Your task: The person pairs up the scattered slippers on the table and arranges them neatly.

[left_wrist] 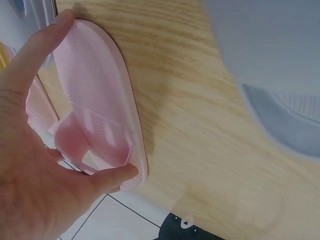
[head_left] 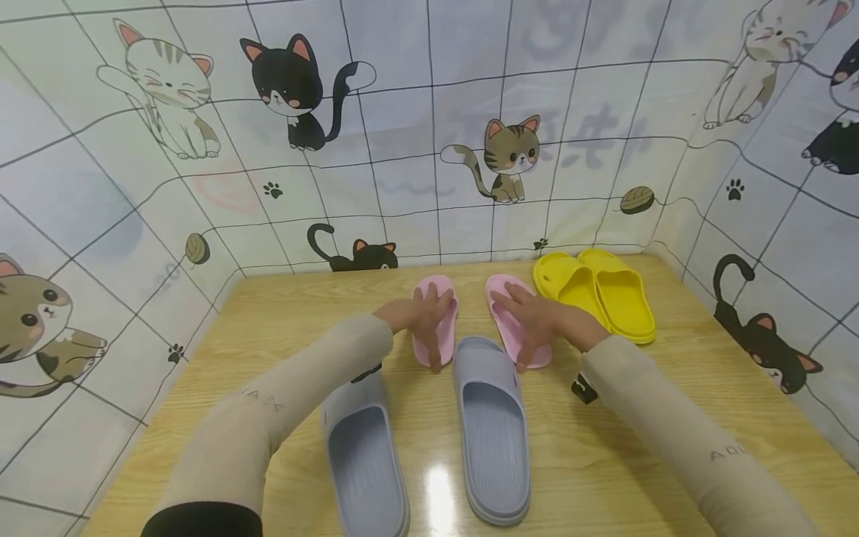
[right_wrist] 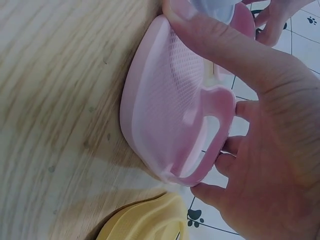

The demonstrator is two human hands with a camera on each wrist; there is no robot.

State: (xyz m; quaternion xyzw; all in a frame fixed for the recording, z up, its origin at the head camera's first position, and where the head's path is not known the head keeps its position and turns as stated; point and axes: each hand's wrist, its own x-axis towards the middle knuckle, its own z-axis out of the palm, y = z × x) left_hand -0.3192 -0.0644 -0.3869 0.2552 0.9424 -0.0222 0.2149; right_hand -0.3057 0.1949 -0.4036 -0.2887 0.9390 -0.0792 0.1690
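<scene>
Two small pink slippers lie side by side at the back of the wooden surface. My left hand [head_left: 427, 322] grips the left pink slipper [left_wrist: 92, 65]; in the left wrist view its thumb is at the heel end and its fingers are at the strap end. With the thumb at the heel and fingers along the strap, my right hand [right_wrist: 272, 125] holds the right pink slipper [right_wrist: 160, 95]. Just in front, a large grey slipper [head_left: 495, 447] has its toe between the pink ones. Another grey slipper [head_left: 365, 459] lies to its left, its toe partly behind my left forearm.
A pair of yellow slippers [head_left: 625, 302] sits at the back right, partly behind my right hand. The wooden surface [head_left: 282, 313] meets walls covered with a cat-patterned sheet [head_left: 403, 164] at the back and both sides.
</scene>
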